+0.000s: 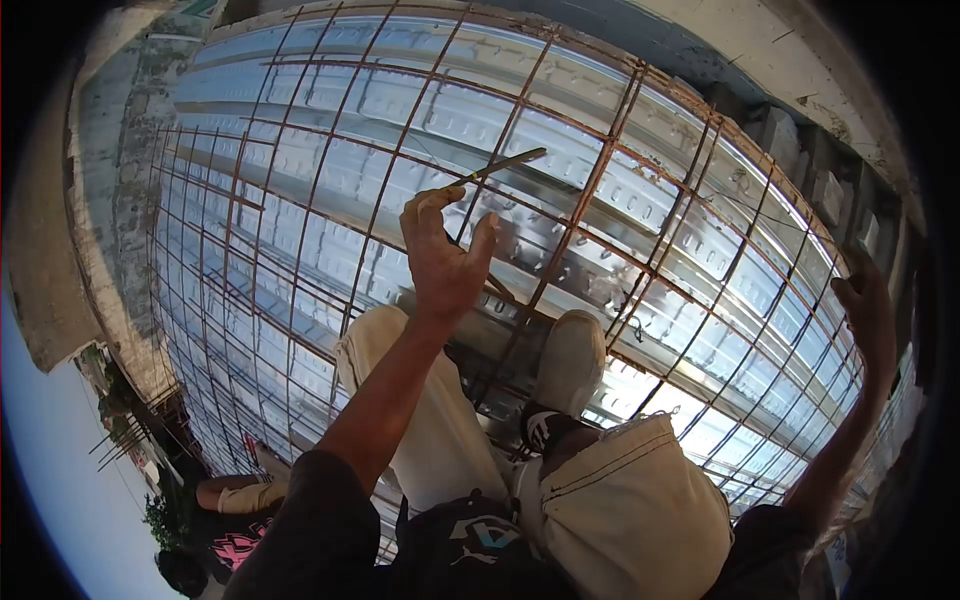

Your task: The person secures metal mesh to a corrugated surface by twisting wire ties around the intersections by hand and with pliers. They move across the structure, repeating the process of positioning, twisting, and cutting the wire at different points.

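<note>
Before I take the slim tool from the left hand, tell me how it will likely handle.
The slim tool likely feels stiff, jutting straight out from the left hand. It is probably light, being thin. Dropped, it could slip between the widely spaced rebar.

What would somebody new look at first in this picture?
Probably the big criss-cross of rusty rods, stretching right across the middle above shiny, ridged metal sheets. Next might be the left hand, near the centre, holding a thin dark tool that points up and to the right. Bright pink on another person also stands out, low on the left.
</note>
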`<act>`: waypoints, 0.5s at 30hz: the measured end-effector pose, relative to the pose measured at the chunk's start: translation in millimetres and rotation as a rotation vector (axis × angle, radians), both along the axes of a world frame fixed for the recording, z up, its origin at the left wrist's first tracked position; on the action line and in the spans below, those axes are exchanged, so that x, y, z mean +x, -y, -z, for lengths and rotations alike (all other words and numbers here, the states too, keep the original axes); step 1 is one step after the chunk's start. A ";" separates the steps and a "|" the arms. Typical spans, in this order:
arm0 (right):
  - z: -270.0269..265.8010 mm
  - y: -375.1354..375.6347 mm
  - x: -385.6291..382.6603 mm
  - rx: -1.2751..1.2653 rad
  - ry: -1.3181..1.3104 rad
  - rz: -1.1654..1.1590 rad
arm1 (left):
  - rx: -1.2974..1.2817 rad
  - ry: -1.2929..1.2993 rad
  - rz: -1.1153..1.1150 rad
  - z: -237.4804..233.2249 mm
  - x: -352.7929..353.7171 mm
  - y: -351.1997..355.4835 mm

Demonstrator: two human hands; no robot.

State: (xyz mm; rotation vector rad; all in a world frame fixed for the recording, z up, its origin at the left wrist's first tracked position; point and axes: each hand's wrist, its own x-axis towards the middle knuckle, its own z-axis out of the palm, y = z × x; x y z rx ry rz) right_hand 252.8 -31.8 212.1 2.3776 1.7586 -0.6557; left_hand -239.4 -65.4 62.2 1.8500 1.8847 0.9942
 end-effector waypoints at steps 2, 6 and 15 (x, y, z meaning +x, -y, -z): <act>-3.2 -5.0 -14.3 0.050 0.101 -0.012 | -0.232 0.101 -0.322 12.4 -32.1 14.0; 8.5 -5.9 -50.7 0.317 0.061 -0.216 | -0.689 0.604 -0.483 43.3 -55.2 9.1; -7.5 -12.9 -186.3 0.476 -0.309 -0.345 | -0.414 1.014 -0.458 40.8 -39.4 25.5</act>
